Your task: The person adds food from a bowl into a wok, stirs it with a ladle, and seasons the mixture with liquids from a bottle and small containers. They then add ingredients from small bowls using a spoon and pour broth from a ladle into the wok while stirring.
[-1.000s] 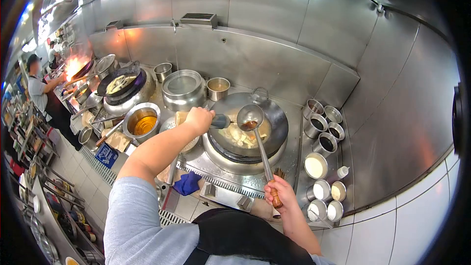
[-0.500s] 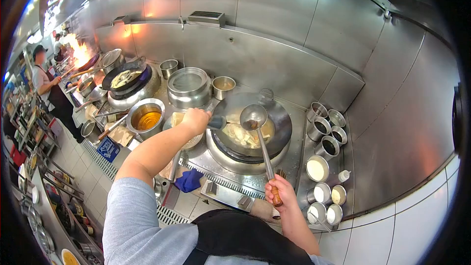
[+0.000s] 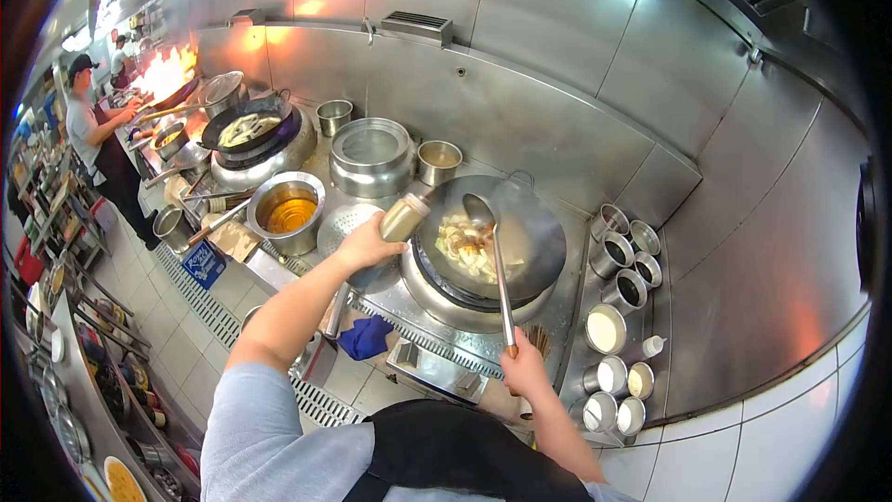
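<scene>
My left hand [image 3: 367, 244] is closed around a tilted bottle with tan contents [image 3: 405, 217], at the left rim of the wok [image 3: 544, 251]. Pale sliced food [image 3: 466, 246] with a brownish patch lies in the wok, under a light haze. My right hand [image 3: 526, 372] grips the wooden end of a long-handled ladle [image 3: 504, 288]. The bowl of the ladle is down in the wok, at the far edge of the food. Left of the wok, partly under my left hand, rests a perforated strainer [image 3: 341, 223].
A pot of amber liquid [image 3: 287, 214] stands at the left, and a lidded round pot [image 3: 372, 156] behind. Metal cups of sauces and powders [image 3: 606, 328] line the right side. A blue cloth [image 3: 366, 338] lies at the front edge. A co-worker [image 3: 98, 139] stands near tall flames [image 3: 169, 72].
My left hand has drawn the bottle back left from over the wok and turned it more upright. The ladle has dropped from above the wok into it. The view has shifted slightly.
</scene>
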The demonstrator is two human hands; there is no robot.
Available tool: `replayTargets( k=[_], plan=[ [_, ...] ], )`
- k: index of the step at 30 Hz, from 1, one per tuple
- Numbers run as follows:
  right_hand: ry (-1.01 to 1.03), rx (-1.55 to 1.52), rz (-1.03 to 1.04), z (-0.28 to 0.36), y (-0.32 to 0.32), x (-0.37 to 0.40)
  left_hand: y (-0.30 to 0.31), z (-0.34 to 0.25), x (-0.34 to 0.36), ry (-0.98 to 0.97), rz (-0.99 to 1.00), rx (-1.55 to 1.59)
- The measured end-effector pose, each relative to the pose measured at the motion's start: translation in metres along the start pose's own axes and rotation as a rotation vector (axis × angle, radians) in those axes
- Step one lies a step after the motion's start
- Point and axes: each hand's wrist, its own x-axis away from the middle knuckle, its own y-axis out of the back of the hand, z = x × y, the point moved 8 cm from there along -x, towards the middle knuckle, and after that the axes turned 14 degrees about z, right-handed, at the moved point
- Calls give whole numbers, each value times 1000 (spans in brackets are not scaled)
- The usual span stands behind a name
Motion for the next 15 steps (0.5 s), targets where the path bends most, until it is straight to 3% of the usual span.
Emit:
replayTargets(
  k=[2, 4, 6, 8, 14, 15],
  plan=[
    [-130, -321, 321, 2, -7, 4, -13, 10, 8, -17, -4, 106],
    [-236, -159, 269, -12, 9, 3, -14, -1, 22, -134, -33, 387],
    [41, 240, 29, -36, 24, -18, -15, -16, 38, -110, 7, 430],
    [-167, 194, 33, -16, 44, -19, -11, -28, 49, -159, -51, 450],
    [-230, 207, -119, -20, 48, -42, -20, -62, 46, -221, -10, 597],
    [-274, -23, 36, -14, 42, -37, -22, -71, 42, -265, 0, 629]
  ],
)
